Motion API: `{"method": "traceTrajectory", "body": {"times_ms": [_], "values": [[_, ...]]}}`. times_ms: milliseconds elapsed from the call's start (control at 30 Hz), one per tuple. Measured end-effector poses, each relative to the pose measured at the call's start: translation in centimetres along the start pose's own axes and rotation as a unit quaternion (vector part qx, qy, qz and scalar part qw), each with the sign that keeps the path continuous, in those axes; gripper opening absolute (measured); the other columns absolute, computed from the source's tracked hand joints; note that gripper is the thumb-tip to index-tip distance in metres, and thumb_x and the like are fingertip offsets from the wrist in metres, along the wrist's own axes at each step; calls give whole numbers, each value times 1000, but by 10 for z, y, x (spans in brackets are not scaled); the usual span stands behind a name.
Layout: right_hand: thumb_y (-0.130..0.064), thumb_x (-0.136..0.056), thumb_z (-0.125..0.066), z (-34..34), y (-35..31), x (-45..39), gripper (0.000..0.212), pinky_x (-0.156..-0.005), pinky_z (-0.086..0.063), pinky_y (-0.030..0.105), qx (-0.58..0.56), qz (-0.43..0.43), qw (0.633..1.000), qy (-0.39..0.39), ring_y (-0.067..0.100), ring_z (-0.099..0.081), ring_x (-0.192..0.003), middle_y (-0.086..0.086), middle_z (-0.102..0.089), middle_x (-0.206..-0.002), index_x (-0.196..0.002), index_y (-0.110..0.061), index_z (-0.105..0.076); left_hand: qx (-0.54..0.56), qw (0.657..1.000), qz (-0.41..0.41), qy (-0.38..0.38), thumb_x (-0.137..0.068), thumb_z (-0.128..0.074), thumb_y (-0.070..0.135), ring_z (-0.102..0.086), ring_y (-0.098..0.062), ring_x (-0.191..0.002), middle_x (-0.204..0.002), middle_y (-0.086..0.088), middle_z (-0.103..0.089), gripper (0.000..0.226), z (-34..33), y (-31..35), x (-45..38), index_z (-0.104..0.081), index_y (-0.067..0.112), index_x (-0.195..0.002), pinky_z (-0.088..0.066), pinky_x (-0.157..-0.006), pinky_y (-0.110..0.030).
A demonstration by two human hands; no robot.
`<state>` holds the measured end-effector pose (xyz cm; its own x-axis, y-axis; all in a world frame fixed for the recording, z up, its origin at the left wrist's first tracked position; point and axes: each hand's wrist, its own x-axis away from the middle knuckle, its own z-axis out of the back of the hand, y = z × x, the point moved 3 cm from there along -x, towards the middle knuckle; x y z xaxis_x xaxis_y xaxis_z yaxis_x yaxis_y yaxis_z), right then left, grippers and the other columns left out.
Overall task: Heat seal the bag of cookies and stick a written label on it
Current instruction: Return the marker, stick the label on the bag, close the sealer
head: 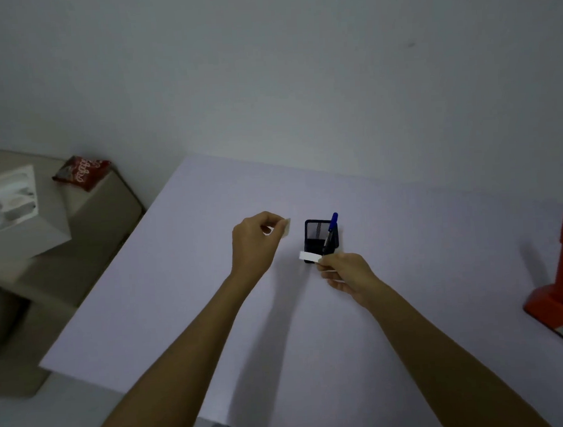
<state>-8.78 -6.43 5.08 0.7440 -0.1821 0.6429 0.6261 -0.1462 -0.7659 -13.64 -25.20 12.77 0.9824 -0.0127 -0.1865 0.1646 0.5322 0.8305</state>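
A red crinkly cookie bag lies on the beige box at the far left, well apart from both hands. The left hand pinches a small pale paper slip. A black mesh pen cup holds a blue pen. Just in front, the right hand pinches a white label strip. An orange heat sealer stands at the right.

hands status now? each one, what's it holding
Left hand: closed, pinching a small pale slip.
Right hand: closed, pinching a white label in front of the pen holder.
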Motion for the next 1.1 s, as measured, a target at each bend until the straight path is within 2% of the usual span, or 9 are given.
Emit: {"method": "traceTrajectory", "body": {"times_ms": [200, 300, 433, 533, 633, 733, 900, 1000, 1100], "values": [[-7, -82, -70, 12, 63, -43, 12, -49, -45, 20, 98, -88, 991, 38, 14, -56, -56, 11, -67, -72, -89, 3, -71, -16, 999, 38, -31, -88, -64, 27, -56, 7, -68, -76, 17, -64, 12, -23, -28, 12, -71, 20, -81, -40, -62, -1], [-10, -78, -73, 17, 80, -57, 11, -41, -38, 20, 179, -95, 978, 49, 15, -50, -48, 11, -62, -63, -75, 0, -69, -27, 998, 43, -48, -87, -64, 27, -56, 8, -68, -76, 19, -65, 12, -34, -36, 15, -70, 21, -79, -39, -63, -1], [-20, -72, -79, 19, 85, -67, 22, -50, -43, 23, 304, -72, 946, 87, 19, -54, -54, 11, -64, -68, -76, -1, -69, -35, 996, 52, -59, -87, -64, 29, -57, 4, -70, -78, 17, -67, 13, -42, -40, 15, -71, 20, -80, -40, -63, -4], [-28, -71, -82, 19, 78, -64, 31, -46, -42, 22, 361, -51, 927, 94, 17, -56, -55, 8, -64, -71, -81, -2, -68, -32, 996, 52, -61, -87, -64, 29, -58, 3, -70, -79, 16, -67, 13, -43, -38, 14, -71, 20, -80, -39, -62, -2], [-19, -78, -76, 17, 66, -52, 24, -71, -56, 37, 384, -16, 920, 83, 24, -63, -70, 13, -66, -79, -87, 2, -67, -28, 996, 49, -62, -88, -64, 28, -58, 1, -71, -81, 14, -69, 13, -40, -34, 13, -71, 19, -81, -39, -64, -4], [-11, -86, -65, 10, 33, -30, 19, -84, -52, 36, 323, 63, 940, 90, 27, -65, -93, 17, -69, -107, -102, -1, -69, -32, 997, 31, -59, -88, -63, 28, -59, -3, -74, -83, 11, -70, 14, -35, -29, 11, -72, 18, -84, -46, -70, -18], [-14, -83, -66, -17, -45, 24, 8, -64, -51, 24, 52, 82, 994, 53, 13, -61, -66, 6, -71, -82, -87, -10, -71, -55, 997, -49, -13, -89, -62, 32, -56, -5, -75, -84, 11, -71, 18, -23, -4, 5, -72, 18, -83, -49, -77, -33], [-19, -82, -68, -21, -71, 51, 15, -61, -49, 23, -2, 91, 995, 32, 12, -60, -63, 3, -69, -75, -88, -6, -72, -73, 992, -104, 12, -89, -63, 33, -60, -10, -77, -83, 11, -72, 17, -21, 16, 3, -71, 20, -83, -48, -81, -38], [-31, -83, -68, -17, -80, 63, 25, -68, -53, 25, -11, 112, 993, 26, 13, -64, -68, 3, -73, -81, -91, -8, -75, -102, 982, -161, 17, -90, -62, 32, -60, -11, -79, -85, 11, -71, 14, -23, 36, 5, -70, 22, -87, -34, -87, -29]]}}
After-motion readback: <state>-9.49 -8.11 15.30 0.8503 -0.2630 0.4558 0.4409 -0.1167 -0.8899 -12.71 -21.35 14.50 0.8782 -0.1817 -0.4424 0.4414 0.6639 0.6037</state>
